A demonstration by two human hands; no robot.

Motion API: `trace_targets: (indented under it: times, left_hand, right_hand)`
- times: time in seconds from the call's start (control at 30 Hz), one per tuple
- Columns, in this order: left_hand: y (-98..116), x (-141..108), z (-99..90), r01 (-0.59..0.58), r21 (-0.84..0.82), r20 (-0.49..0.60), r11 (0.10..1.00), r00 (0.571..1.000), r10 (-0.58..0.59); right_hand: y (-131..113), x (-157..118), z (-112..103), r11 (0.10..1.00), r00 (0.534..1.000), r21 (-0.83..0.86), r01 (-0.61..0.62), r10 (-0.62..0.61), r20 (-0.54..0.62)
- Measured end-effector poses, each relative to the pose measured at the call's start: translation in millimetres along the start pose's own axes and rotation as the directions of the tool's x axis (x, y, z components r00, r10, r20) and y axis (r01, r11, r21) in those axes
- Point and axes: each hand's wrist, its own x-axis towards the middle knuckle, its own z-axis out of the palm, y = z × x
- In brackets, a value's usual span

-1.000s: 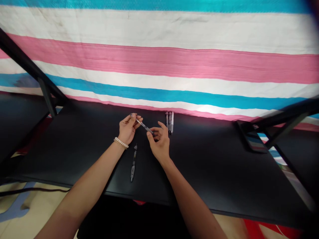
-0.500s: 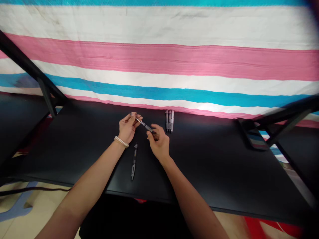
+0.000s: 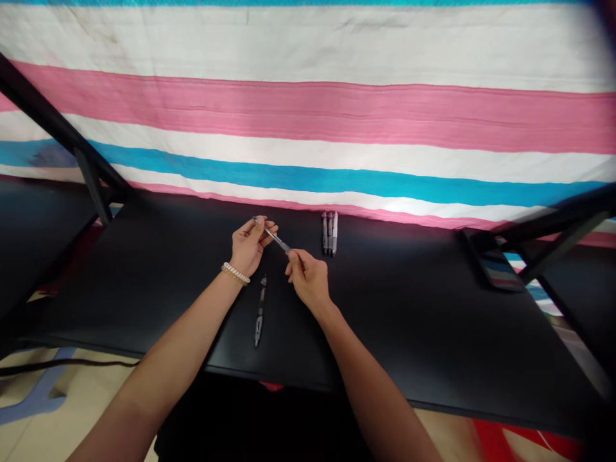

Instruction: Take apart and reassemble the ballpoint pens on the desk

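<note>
My left hand (image 3: 248, 247), with a beaded bracelet (image 3: 235, 274) on its wrist, pinches the upper end of a slim grey retractable pen (image 3: 274, 237). My right hand (image 3: 308, 279) holds the pen's other end between thumb and fingers, so the pen spans both hands above the black table (image 3: 409, 308). Below them a second pen (image 3: 260, 314) lies lengthwise on the tabletop, its tip pointing away from me. Several similar pens (image 3: 330, 233) stand side by side in a tight row, just beyond my right hand.
A striped pink, white and blue tarpaulin (image 3: 308, 122) hangs behind the table. Black metal frame bars (image 3: 62, 122) angle in at the left. A dark glossy slab (image 3: 495, 273), possibly a phone, sits at the far right table end. A cable (image 3: 67, 363) crosses the floor.
My right hand's fingers have closed from spread apart onto the end of the pen. The pen and my left hand have barely moved, and the view has tilted slightly.
</note>
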Motion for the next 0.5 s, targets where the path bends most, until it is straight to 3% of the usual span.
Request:
trace_targets:
  times: [0.17,0.27,0.5]
  left_hand:
    - [0.6,-0.6,0.2,0.004,0.003,0.009,1.0,1.0,-0.004]
    - [1.6,-1.0,-0.2,0.029,0.01,0.036,1.0,0.999,-0.03]
    - [6.1,-0.4,-1.1,0.101,-0.029,0.107,0.994,0.989,-0.098]
  right_hand:
    - [1.2,-0.2,0.8,1.0,0.999,-0.006,0.027,-0.027,-0.044]
    - [-0.2,0.2,-0.5,0.999,1.0,-0.052,0.016,-0.016,-0.006]
    - [-6.3,-1.1,0.3,0.993,0.996,0.093,-0.078,0.074,0.042]
